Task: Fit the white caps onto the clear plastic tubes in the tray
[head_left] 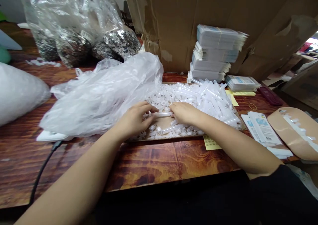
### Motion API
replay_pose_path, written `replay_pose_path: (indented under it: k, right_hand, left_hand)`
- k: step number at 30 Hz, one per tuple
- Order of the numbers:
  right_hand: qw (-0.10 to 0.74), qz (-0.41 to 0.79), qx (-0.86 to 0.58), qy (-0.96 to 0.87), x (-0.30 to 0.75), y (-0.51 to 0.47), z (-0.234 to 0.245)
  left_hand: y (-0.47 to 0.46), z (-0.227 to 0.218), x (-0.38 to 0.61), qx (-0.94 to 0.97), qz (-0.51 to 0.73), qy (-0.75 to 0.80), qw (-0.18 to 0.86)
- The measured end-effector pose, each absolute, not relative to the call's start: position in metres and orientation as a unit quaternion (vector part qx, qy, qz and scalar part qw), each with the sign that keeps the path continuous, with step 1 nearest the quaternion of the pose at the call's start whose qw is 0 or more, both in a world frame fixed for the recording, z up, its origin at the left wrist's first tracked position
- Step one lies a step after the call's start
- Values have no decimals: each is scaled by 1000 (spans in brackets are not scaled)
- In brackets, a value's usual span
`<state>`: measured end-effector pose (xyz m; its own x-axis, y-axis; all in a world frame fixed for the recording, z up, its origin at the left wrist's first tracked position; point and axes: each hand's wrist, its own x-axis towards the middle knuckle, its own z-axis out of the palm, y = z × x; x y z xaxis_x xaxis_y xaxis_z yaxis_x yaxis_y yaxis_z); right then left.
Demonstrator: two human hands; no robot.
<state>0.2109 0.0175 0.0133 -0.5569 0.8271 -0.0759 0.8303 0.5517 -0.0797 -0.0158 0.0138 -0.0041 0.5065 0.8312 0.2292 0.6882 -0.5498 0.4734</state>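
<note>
The left hand [135, 119] and right hand [184, 113] pinch one clear tube [162, 114] between them over the cardboard tray [162, 123]. Loose tubes [211, 99] heaped on the tray's far side suggest most work remains.

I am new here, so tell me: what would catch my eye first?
Both hands, left hand and right hand, meet mid-table on one small clear plastic tube. Behind them spreads a heap of clear plastic tubes, with a big crumpled translucent plastic bag at its left.
</note>
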Motion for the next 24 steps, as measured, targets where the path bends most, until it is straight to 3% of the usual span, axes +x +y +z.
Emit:
replay_pose_path:
  k: [4, 9, 13, 18, 24]
  right_hand:
    - [6, -45, 445, 894, 207, 19, 23]
    - [-81, -31, 421, 903, 207, 15, 36]
    - [-178, -67, 413, 891, 216, 4, 43]
    - [-52, -212, 317, 923, 223, -18, 35]
    - [-22, -143, 308, 940, 213, -23, 14]
  left_hand:
    - [12, -9, -8, 865, 224, 419, 162]
    - [7, -3, -8, 843, 233, 436, 210]
    - [7, 3, -15, 761, 358, 451, 300]
    - [13, 4, -17, 580, 497, 429, 482]
    - [10, 8, -10, 557, 490, 416, 526]
